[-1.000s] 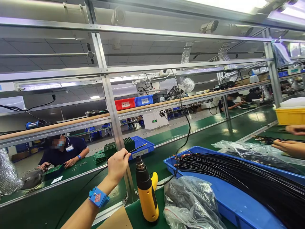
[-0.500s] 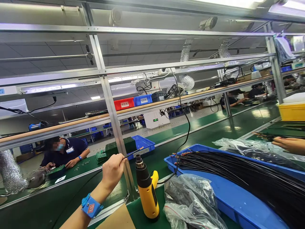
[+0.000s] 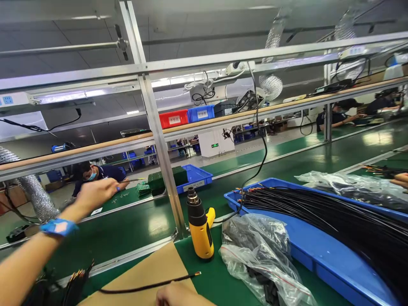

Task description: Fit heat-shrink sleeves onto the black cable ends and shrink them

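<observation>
My left hand (image 3: 98,192) is raised at the left, a blue band around the wrist. Its fingers are closed on a thin cable whose light tip pokes out to the right. At the bottom edge, my right hand (image 3: 177,294) is partly cut off, its fingers curled at a black cable (image 3: 137,289) that it seems to grip. This cable's stripped end points right, over brown cardboard (image 3: 156,265). A bunch of cable ends with bare wires (image 3: 76,280) is at the lower left. Beyond my right hand stands a yellow and black heat gun (image 3: 201,231), nozzle up.
Clear plastic bags (image 3: 258,255) lie right of the heat gun. A long blue tray (image 3: 318,263) holds many black cables (image 3: 302,212). A metal frame post (image 3: 162,157) rises ahead. Across the bench sits a masked co-worker (image 3: 95,174); another person's hand (image 3: 400,180) shows at the right edge.
My left hand has swung left with the cable, away from the post. My right hand and the black cable over the cardboard have come into view. The camera has tilted down.
</observation>
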The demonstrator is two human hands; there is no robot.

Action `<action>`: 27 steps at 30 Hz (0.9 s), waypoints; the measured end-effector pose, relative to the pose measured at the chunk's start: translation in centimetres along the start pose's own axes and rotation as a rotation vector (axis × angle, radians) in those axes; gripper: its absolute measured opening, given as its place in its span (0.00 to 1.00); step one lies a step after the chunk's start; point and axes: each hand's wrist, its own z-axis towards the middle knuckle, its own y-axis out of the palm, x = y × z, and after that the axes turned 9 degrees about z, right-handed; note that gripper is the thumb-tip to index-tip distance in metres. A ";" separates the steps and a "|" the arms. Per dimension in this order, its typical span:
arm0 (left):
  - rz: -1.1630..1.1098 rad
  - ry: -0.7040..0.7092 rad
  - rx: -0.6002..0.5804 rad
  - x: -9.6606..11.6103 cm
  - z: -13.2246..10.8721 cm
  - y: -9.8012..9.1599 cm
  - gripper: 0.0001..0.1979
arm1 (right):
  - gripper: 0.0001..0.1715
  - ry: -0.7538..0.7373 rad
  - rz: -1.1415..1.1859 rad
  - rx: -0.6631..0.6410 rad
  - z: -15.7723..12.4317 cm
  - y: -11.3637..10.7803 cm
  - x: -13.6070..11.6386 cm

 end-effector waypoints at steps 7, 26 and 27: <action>0.314 0.107 0.132 -7.6 1.3 -1.7 0.32 | 0.16 0.010 -0.118 0.016 0.0 0.0 -0.5; -0.770 0.218 -0.728 18.4 -21.6 7.7 0.05 | 0.21 0.451 -0.900 0.398 -18.4 -3.6 4.7; -0.793 0.260 -0.782 18.7 -22.3 6.8 0.06 | 0.21 0.448 -0.912 0.403 -18.3 -3.3 4.9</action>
